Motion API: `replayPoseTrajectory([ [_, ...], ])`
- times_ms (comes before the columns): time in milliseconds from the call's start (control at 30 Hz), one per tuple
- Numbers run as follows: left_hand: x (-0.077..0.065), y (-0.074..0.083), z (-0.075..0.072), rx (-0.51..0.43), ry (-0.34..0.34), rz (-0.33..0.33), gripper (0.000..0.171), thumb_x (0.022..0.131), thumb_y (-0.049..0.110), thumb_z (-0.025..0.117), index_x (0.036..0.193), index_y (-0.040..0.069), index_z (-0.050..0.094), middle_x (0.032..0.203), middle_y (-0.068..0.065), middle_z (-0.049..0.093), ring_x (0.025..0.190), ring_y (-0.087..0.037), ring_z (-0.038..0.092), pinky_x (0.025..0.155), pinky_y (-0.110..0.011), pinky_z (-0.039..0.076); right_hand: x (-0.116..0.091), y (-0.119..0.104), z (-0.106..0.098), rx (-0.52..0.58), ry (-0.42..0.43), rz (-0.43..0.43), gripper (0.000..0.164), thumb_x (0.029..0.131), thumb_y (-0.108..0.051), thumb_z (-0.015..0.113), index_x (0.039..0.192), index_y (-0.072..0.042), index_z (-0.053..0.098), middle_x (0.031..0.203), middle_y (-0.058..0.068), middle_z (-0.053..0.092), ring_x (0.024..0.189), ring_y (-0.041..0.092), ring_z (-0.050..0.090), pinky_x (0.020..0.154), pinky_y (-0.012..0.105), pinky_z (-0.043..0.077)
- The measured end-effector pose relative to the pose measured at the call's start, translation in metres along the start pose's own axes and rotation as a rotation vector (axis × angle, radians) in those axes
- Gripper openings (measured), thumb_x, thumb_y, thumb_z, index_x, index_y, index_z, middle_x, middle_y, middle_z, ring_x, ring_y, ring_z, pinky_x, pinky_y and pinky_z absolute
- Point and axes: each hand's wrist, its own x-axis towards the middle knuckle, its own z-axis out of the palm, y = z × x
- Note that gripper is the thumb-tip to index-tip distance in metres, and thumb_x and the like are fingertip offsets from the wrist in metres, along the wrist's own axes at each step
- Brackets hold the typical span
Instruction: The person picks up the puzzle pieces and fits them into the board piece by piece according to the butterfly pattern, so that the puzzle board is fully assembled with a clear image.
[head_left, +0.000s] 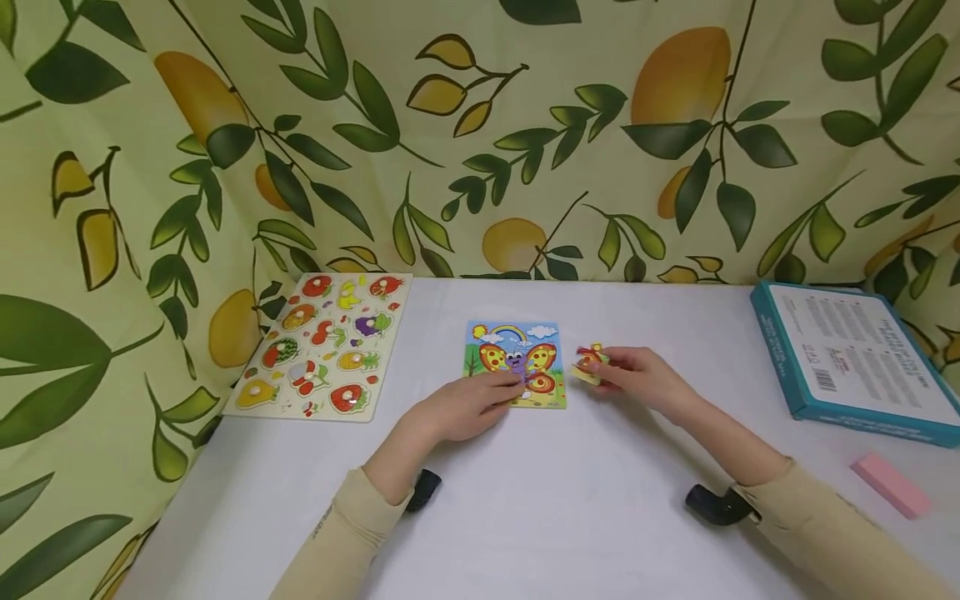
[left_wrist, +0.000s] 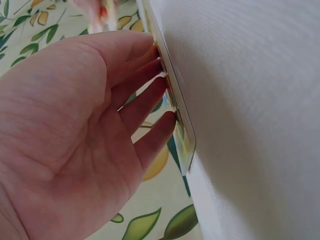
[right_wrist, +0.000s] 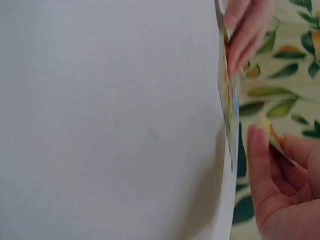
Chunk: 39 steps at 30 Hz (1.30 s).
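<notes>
A square butterfly jigsaw puzzle [head_left: 542, 360] lies flat on the table, showing a rainbow, a sun and a purple-bodied butterfly. Over its lower left part rests my left hand [head_left: 468, 407], which hides that corner. In the left wrist view, the fingertips [left_wrist: 169, 119] of this hand touch the puzzle's top, the fingers nearly straight. To the right of the puzzle, my right hand [head_left: 651, 379] pinches a loose puzzle piece [head_left: 588, 362], red, orange and yellow, raised off the table. The right wrist view shows the piece [right_wrist: 272, 134] between thumb and fingers, apart from the puzzle.
A fruit peg puzzle board [head_left: 318, 350] lies at the table's left. On the right sits a teal and white box [head_left: 862, 358], with a pink block [head_left: 891, 485] in front of it. A leaf-patterned cloth [head_left: 480, 150] hangs behind the white table [head_left: 570, 517].
</notes>
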Motion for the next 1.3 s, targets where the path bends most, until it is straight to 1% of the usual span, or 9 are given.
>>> replayPoseTrajectory([
  [133,0.002,0.002,-0.001,-0.02,-0.018,-0.002,0.045,0.103,0.023,0.049,0.147,0.014,0.046,0.153,-0.002,0.039,0.142,-0.018,0.031,0.114,-0.037,0.028,0.02,-0.015,0.021,-0.006,-0.056,-0.015,0.043,0.102,-0.026,0.053,0.13,0.006,0.058,0.106,0.012,0.067,0.086,0.018,0.061,0.076,0.027,0.051],
  [267,0.003,0.003,-0.003,-0.079,-0.055,-0.023,0.047,0.103,0.023,0.048,0.149,0.015,0.042,0.156,-0.001,0.034,0.144,-0.016,0.026,0.116,-0.037,0.025,0.031,-0.015,0.031,-0.061,-0.048,-0.056,0.037,0.097,-0.021,0.061,0.127,0.001,0.062,0.1,0.01,0.067,0.08,0.017,0.06,0.072,0.027,0.053],
  [367,0.003,0.002,-0.002,-0.112,-0.081,-0.035,0.049,0.103,0.024,0.048,0.151,0.015,0.039,0.158,0.001,0.03,0.146,-0.014,0.023,0.116,-0.035,0.023,0.035,-0.012,0.034,-0.084,-0.026,-0.104,0.033,0.093,-0.018,0.068,0.12,-0.001,0.064,0.091,0.007,0.067,0.073,0.016,0.063,0.069,0.027,0.056],
  [467,0.003,0.001,-0.002,-0.126,-0.091,-0.036,0.05,0.103,0.024,0.048,0.151,0.015,0.037,0.158,0.002,0.029,0.146,-0.014,0.021,0.117,-0.034,0.021,0.036,-0.013,0.035,-0.152,0.008,-0.156,0.027,0.09,-0.016,0.072,0.111,-0.001,0.067,0.086,0.004,0.066,0.071,0.016,0.06,0.064,0.027,0.054],
  [600,0.003,0.0,-0.002,-0.127,-0.097,-0.039,0.051,0.103,0.025,0.049,0.152,0.016,0.037,0.159,0.001,0.027,0.146,-0.014,0.02,0.117,-0.033,0.02,0.037,-0.016,0.035,-0.295,0.035,-0.225,0.027,0.087,-0.02,0.075,0.108,-0.002,0.072,0.083,0.001,0.064,0.075,0.017,0.054,0.064,0.027,0.047],
  [733,0.003,0.0,-0.002,-0.119,-0.104,-0.04,0.051,0.102,0.026,0.051,0.151,0.017,0.037,0.159,0.001,0.025,0.146,-0.015,0.02,0.117,-0.034,0.02,0.037,-0.018,0.036,-0.358,0.055,-0.294,0.029,0.085,-0.02,0.077,0.107,-0.001,0.074,0.085,0.001,0.067,0.077,0.016,0.054,0.067,0.028,0.045],
  [900,0.002,0.0,-0.002,-0.117,-0.112,-0.058,0.05,0.102,0.027,0.052,0.15,0.021,0.039,0.16,0.002,0.023,0.147,-0.015,0.019,0.117,-0.035,0.02,0.037,-0.018,0.038,-0.358,0.065,-0.333,0.028,0.084,-0.017,0.078,0.107,-0.001,0.075,0.087,0.001,0.069,0.078,0.015,0.057,0.067,0.03,0.045],
  [1033,0.001,0.0,-0.002,-0.118,-0.109,-0.062,0.05,0.102,0.027,0.052,0.15,0.021,0.041,0.16,0.002,0.024,0.147,-0.016,0.019,0.117,-0.036,0.02,0.038,-0.017,0.039,-0.353,0.062,-0.322,0.029,0.083,-0.018,0.079,0.107,-0.003,0.076,0.085,0.0,0.068,0.077,0.015,0.056,0.066,0.029,0.044],
  [1300,-0.001,-0.001,-0.001,-0.116,-0.106,-0.047,0.047,0.103,0.025,0.05,0.149,0.023,0.042,0.16,-0.001,0.023,0.147,-0.019,0.019,0.117,-0.038,0.02,0.037,-0.014,0.041,-0.325,0.039,-0.328,0.03,0.083,-0.016,0.078,0.111,-0.006,0.075,0.084,-0.001,0.066,0.077,0.014,0.055,0.066,0.028,0.044],
])
